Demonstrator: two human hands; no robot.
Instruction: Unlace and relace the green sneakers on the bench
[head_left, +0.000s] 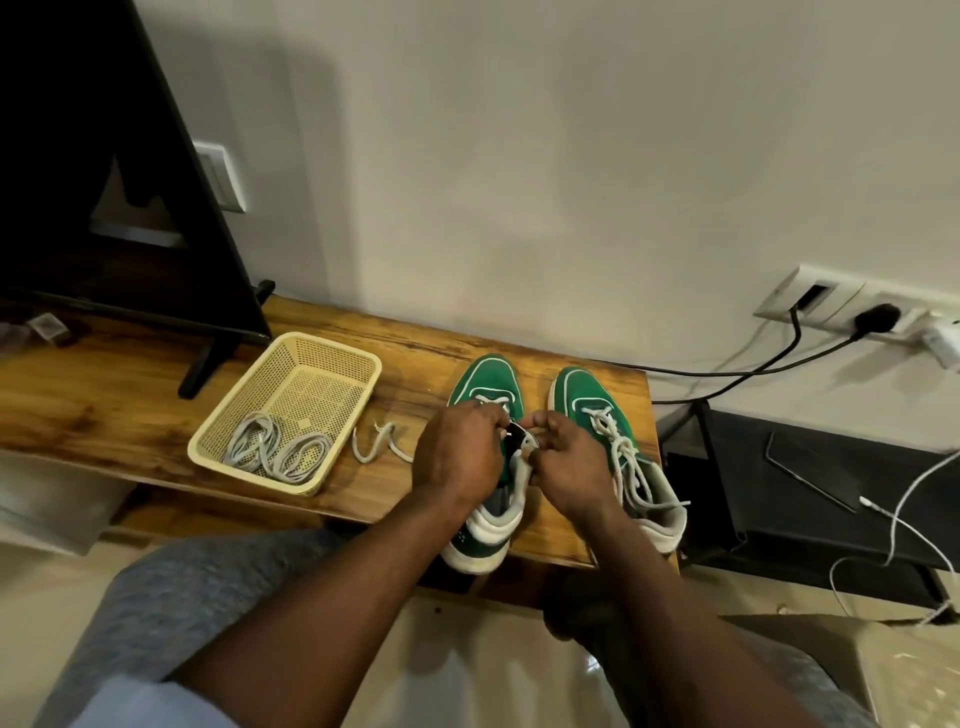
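Two green sneakers with white soles stand side by side on the wooden bench (130, 410), toes toward the wall. The right sneaker (587, 395) is fully laced with a loose grey-white lace. Over the tongue of the left sneaker (488, 382) both hands meet. My left hand (460, 452) pinches the lace at the eyelets, and my right hand (571, 457) grips the tongue and lace from the other side. A free end of the left sneaker's lace (376, 441) trails onto the bench to the left. The middle of that shoe is hidden by my hands.
A cream plastic basket (332, 358) holding coiled grey laces (278, 452) sits left of the shoes. A black TV (104, 171) on a stand occupies the far left. Wall sockets (857, 306) with cables and a black low unit (810, 483) lie to the right.
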